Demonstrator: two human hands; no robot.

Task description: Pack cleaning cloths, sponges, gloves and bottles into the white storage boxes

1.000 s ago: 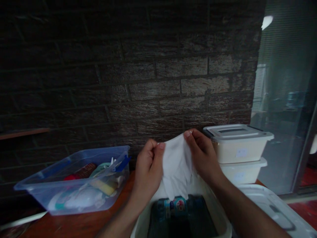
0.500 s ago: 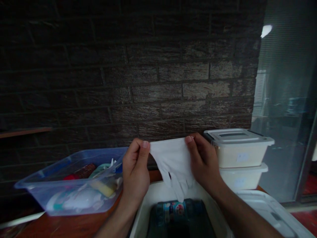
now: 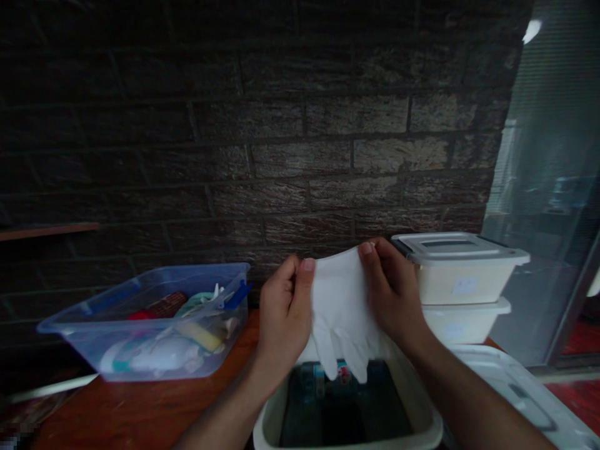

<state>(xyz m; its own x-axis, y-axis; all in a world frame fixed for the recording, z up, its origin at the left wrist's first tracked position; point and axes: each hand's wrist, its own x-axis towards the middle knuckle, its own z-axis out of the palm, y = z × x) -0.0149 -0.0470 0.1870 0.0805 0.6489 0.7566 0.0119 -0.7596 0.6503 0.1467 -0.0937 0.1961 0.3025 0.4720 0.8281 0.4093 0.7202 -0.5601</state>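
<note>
A thin white glove [image 3: 341, 294] hangs fingers-down between my hands, its cuff edge uppermost. My left hand [image 3: 287, 306] pinches the cuff's left corner between thumb and fingers. At the right corner, my right hand [image 3: 391, 287] pinches the same edge, a little higher. Below the glove stands a white tub [image 3: 429, 431] holding a dark, bluish bottle-like thing with a coloured label [image 3: 344, 375]. The glove's fingertips hang in front of that label and partly hide it.
Left on the wooden table [image 3: 154, 412] is a clear blue bin [image 3: 140, 322] with a white bottle and other items inside. Two lidded white boxes [image 3: 464, 281] are stacked at right, by a loose white lid [image 3: 515, 387]. A dark brick wall [image 3: 281, 156] rises behind.
My left hand moved left, stretching the cuff wide, then came back toward my right hand. The glove now hangs slacker, with its fingers showing more clearly. The view has shifted slightly.
</note>
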